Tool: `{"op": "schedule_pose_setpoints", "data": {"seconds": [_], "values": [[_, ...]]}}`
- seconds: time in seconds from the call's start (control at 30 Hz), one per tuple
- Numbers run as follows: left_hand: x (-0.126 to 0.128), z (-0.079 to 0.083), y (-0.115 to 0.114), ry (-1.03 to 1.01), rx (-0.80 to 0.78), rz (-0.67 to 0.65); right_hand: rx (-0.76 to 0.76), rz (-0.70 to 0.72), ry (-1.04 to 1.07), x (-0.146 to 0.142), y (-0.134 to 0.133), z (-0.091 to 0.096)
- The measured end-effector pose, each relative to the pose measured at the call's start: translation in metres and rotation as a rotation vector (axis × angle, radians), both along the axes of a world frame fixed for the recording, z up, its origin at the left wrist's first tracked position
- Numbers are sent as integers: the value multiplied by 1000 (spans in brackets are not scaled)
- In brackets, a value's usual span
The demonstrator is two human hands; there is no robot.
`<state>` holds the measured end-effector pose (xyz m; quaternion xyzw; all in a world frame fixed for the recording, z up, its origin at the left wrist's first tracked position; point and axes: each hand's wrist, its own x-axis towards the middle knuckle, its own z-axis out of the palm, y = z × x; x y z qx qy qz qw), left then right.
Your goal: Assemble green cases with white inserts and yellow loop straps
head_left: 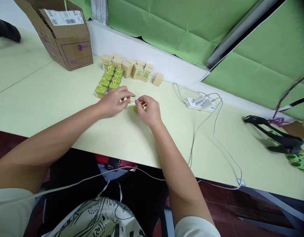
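My left hand [114, 101] is over the table with its thumb and fingers drawn together at a small yellow piece [129, 100]. Just beyond the fingertips shows the rim of a clear plastic container [136, 93], partly hidden. My right hand [150, 110] is curled around a green lid [135, 109], most of which its fingers cover. Left of my hands stand two rows of small clear boxes with green lids and yellow loop handles [101, 90]. The closest of these boxes is right beside my left hand.
Small brown cartons [137, 71] line the wall, one carton [158, 79] apart from them. A large open cardboard box [75, 52] stands back left. A white power strip [200, 104] with trailing cables [216, 131] lies right. A black stand-like object [277, 135] is far right.
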<state>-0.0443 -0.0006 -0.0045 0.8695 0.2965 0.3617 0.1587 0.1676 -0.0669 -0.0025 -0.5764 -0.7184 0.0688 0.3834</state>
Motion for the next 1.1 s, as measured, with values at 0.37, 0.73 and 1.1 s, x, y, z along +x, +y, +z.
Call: {"op": "schedule_pose_setpoints", "data": {"seconds": [0.37,0.73,1.1], "values": [[4,1,-3,-167,4,31,-100,157,170,-5,-3,-2],[11,-1,-7,-275,-134,86,-139,132,420,-4,5,-9],[12,3,-5,-275,-246,75,-73,134,386,-8,-1,-3]]}}
